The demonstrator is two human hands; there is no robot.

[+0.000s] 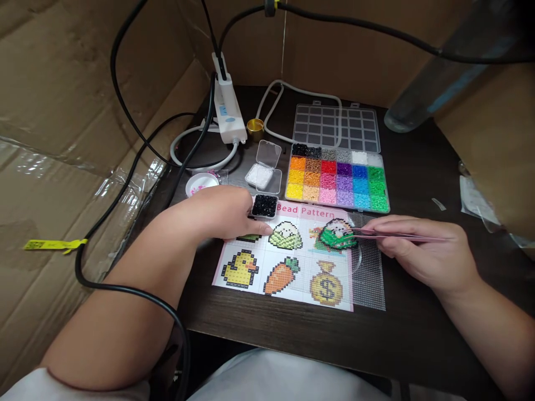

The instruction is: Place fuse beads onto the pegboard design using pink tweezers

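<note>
My right hand (422,250) is closed around a pair of pink tweezers (368,235). The tips point left to a bead piece (337,233) with a black outline, white top and green lower part. This piece lies at the upper right of the printed bead pattern sheet (257,292). My left hand (228,214) rests at the sheet's upper left edge, its thumb stretched rightward just below a small clear box of black beads (264,206). Its other fingers are folded away out of sight, so I cannot tell whether they grip the box.
A sorting case of coloured beads (337,177) stands behind the sheet with its lid open. A box of white beads (259,175) and a white dish (192,184) lie to its left. A power strip (229,108), black cable (137,292), gold cup (255,129) and mesh sheet (371,284) are around.
</note>
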